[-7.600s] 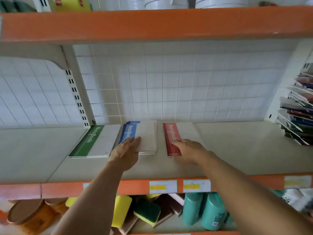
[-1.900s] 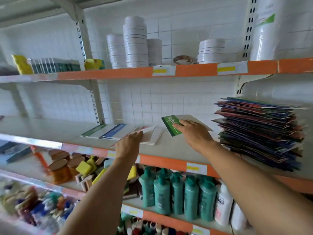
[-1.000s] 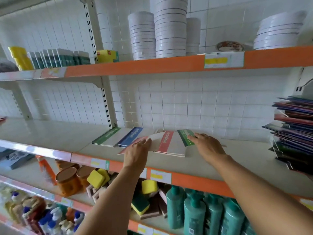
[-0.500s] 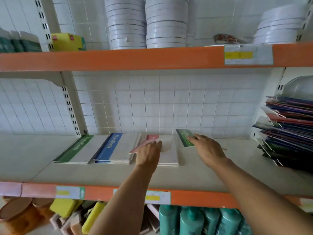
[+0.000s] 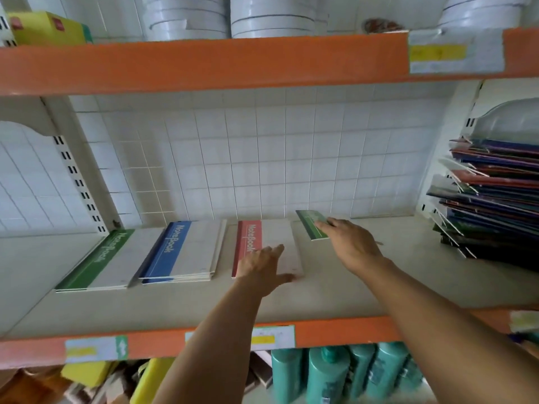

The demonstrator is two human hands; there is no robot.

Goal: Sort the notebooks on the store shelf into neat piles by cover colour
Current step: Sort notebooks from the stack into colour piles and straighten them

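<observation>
Three piles of notebooks lie side by side on the cream shelf [image 5: 335,290]: a green-spined pile [image 5: 99,262] at the left, a blue-spined pile [image 5: 180,252] beside it, and a red-spined pile [image 5: 262,237] in the middle. My left hand [image 5: 264,268] lies flat with spread fingers on the front of the red pile. A single green-spined notebook [image 5: 312,224] sits right of the red pile, mostly under my right hand [image 5: 348,243], whose fingers lie on its cover; whether they grip it I cannot tell.
A tall untidy stack of mixed-colour notebooks [image 5: 493,199] fills the shelf's right end. An orange-edged upper shelf [image 5: 204,62] hangs overhead with white stacked plates. Teal bottles [image 5: 329,374] and yellow sponges stand on the shelf below.
The red notebook that my left hand held tilted half a second ago now lies flat on the red pile. My right hand stays on the green notebook.
</observation>
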